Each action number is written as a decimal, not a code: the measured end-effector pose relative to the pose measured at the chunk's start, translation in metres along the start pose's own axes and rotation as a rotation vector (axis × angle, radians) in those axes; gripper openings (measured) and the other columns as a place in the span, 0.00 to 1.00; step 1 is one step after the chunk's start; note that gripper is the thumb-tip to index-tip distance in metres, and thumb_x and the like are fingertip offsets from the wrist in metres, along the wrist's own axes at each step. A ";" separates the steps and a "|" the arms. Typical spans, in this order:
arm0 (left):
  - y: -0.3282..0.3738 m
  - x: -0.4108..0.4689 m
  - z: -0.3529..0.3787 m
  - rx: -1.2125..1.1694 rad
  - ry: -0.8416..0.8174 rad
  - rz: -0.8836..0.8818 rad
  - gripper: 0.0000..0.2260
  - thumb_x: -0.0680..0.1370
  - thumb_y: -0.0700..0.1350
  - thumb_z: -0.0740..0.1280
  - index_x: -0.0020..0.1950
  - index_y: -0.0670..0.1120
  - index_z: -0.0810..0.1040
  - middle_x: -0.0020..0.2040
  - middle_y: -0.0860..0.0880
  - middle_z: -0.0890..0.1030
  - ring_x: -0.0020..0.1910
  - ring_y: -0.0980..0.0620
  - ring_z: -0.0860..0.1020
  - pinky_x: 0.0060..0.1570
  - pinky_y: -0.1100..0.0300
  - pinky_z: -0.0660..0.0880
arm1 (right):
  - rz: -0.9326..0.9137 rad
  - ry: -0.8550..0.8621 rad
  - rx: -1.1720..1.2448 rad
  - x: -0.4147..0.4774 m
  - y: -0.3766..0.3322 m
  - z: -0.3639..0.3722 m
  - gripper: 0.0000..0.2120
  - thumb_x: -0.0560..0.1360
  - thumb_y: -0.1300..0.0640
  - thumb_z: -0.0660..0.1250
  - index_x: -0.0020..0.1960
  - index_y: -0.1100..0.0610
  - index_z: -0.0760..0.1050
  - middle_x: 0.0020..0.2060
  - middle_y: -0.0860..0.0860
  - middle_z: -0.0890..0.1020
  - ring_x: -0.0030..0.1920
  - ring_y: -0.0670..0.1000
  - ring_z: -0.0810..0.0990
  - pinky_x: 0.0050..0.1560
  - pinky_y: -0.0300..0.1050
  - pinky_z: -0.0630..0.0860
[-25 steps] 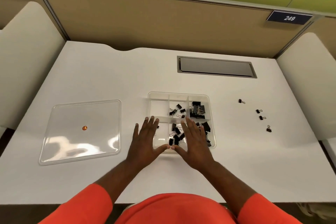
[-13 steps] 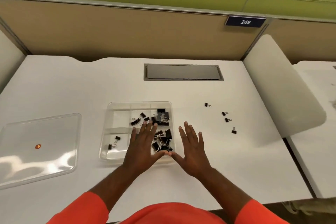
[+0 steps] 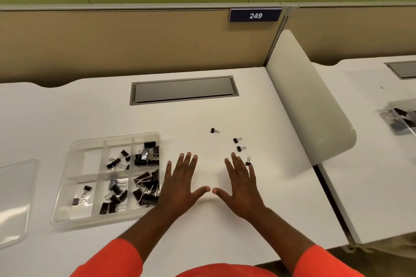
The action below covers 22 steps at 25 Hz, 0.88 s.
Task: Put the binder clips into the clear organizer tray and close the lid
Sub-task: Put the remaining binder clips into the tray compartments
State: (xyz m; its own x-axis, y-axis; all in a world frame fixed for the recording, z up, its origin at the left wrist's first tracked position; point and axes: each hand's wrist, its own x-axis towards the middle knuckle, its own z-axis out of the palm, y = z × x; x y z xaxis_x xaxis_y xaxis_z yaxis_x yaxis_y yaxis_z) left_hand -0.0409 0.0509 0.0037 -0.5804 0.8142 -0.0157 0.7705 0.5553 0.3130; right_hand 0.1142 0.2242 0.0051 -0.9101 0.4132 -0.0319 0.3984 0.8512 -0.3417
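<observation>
The clear organizer tray (image 3: pixel 76 216) lies open on the white desk at the left, its compartments holding several black binder clips (image 3: pixel 146 156). Its clear lid (image 3: pixel 15 200) lies flat at the far left edge, partly cut off. Several small black binder clips lie loose on the desk to the right: one (image 3: pixel 214 130) farthest back, two (image 3: pixel 236 140) (image 3: pixel 240 148) nearer, and one (image 3: pixel 248 161) beside my right fingertips. My left hand (image 3: pixel 180 186) is flat, fingers spread, just right of the tray. My right hand (image 3: pixel 243 186) is flat and spread too, holding nothing.
A grey cable hatch (image 3: pixel 183 90) is set into the desk at the back. A white rounded divider (image 3: pixel 310 110) bounds the desk on the right. Beyond it, another desk carries a clear container with black clips (image 3: pixel 400 117). A tan partition stands behind.
Both hands have moved right, off the tray, toward the loose clips. The view has swung right, so the lid is nearly out of sight.
</observation>
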 end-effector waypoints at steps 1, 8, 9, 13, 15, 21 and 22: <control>0.007 0.007 0.007 0.004 -0.014 0.010 0.41 0.76 0.72 0.57 0.81 0.50 0.50 0.81 0.50 0.50 0.80 0.51 0.45 0.75 0.42 0.48 | 0.014 -0.009 0.000 -0.001 0.013 0.001 0.42 0.78 0.28 0.54 0.82 0.53 0.49 0.82 0.51 0.44 0.81 0.50 0.41 0.78 0.62 0.44; 0.040 0.063 0.038 0.053 -0.092 0.101 0.37 0.78 0.64 0.58 0.81 0.51 0.49 0.81 0.48 0.50 0.80 0.49 0.46 0.75 0.44 0.46 | 0.130 -0.079 0.007 0.003 0.082 0.013 0.40 0.79 0.30 0.52 0.82 0.54 0.53 0.82 0.50 0.45 0.81 0.49 0.44 0.78 0.62 0.46; 0.043 0.072 0.041 0.062 -0.103 0.109 0.36 0.78 0.63 0.57 0.81 0.51 0.49 0.81 0.48 0.50 0.80 0.49 0.46 0.74 0.43 0.47 | 0.134 -0.089 0.014 0.006 0.087 0.015 0.40 0.79 0.30 0.52 0.82 0.53 0.52 0.82 0.50 0.45 0.81 0.49 0.43 0.79 0.61 0.45; 0.057 0.110 0.053 0.043 -0.130 0.152 0.32 0.79 0.56 0.59 0.80 0.49 0.55 0.81 0.47 0.54 0.80 0.48 0.50 0.75 0.40 0.55 | 0.131 -0.100 0.048 0.022 0.098 0.021 0.35 0.80 0.34 0.52 0.81 0.50 0.53 0.82 0.50 0.45 0.81 0.47 0.42 0.79 0.56 0.41; 0.062 0.125 0.059 0.069 -0.125 0.204 0.28 0.78 0.51 0.59 0.79 0.48 0.61 0.79 0.47 0.61 0.78 0.47 0.57 0.72 0.39 0.61 | 0.106 -0.048 0.064 0.027 0.101 0.026 0.31 0.81 0.38 0.55 0.79 0.52 0.61 0.81 0.50 0.53 0.81 0.48 0.49 0.79 0.55 0.44; 0.066 0.155 0.079 0.071 -0.100 0.312 0.21 0.79 0.49 0.65 0.72 0.48 0.72 0.75 0.48 0.69 0.77 0.45 0.61 0.73 0.37 0.58 | 0.110 0.189 0.215 0.037 0.117 0.032 0.15 0.80 0.55 0.65 0.64 0.56 0.80 0.70 0.50 0.76 0.71 0.50 0.73 0.73 0.51 0.65; 0.066 0.156 0.080 0.064 -0.085 0.312 0.20 0.79 0.49 0.66 0.71 0.49 0.74 0.75 0.48 0.70 0.76 0.45 0.62 0.72 0.36 0.58 | 0.113 0.220 0.229 0.037 0.118 0.032 0.14 0.79 0.57 0.66 0.62 0.56 0.81 0.67 0.50 0.78 0.69 0.50 0.75 0.70 0.51 0.69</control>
State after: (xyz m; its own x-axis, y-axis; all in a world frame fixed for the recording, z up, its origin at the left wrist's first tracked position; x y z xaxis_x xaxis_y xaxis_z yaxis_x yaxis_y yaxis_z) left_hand -0.0592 0.2280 -0.0541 -0.2912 0.9566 -0.0087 0.9243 0.2837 0.2554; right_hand 0.1238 0.3299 -0.0668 -0.8051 0.5822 0.1132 0.4369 0.7113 -0.5506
